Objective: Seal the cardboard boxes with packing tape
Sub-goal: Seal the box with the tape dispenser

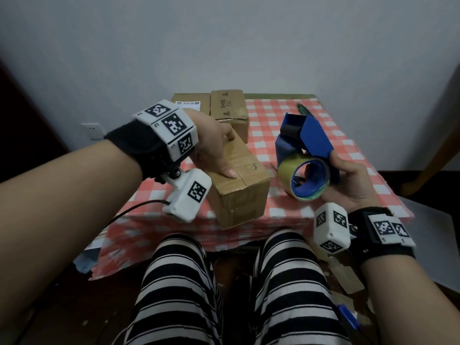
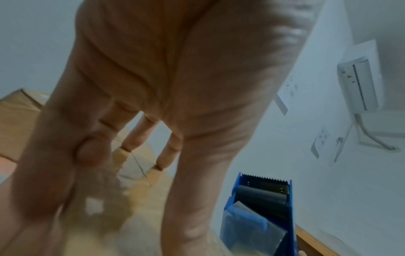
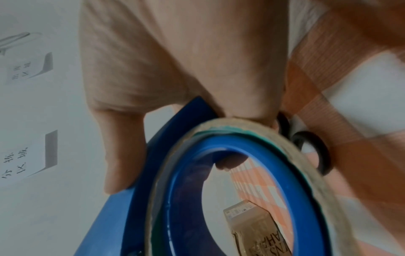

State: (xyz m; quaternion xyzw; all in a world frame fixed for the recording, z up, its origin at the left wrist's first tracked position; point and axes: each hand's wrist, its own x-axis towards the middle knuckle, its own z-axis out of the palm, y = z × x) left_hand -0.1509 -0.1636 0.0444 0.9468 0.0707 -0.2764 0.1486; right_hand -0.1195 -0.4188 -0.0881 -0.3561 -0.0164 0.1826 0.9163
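A brown cardboard box (image 1: 239, 190) sits tilted at the table's front edge and juts past it. My left hand (image 1: 224, 155) grips it from above, thumb on the top face near the seam. In the left wrist view that hand (image 2: 175, 86) has its fingertips on the cardboard (image 2: 142, 216). My right hand (image 1: 346, 178) holds a blue tape dispenser (image 1: 308, 138) in the air right of the box, with its tape roll (image 1: 303, 179) facing me. In the right wrist view the hand (image 3: 186, 60) has its thumb on the dispenser's blue side (image 3: 131, 207). Two more boxes (image 1: 229, 108) (image 1: 191, 102) stand at the back.
A red-and-white checked cloth (image 1: 286, 113) covers the small table, with a dark green object (image 1: 303, 109) lying at its back right. Black loop handles (image 3: 311, 150) lie on the cloth under my right hand. My striped trouser legs (image 1: 174, 282) are close to the front edge. A wall socket (image 1: 93, 130) is at the left.
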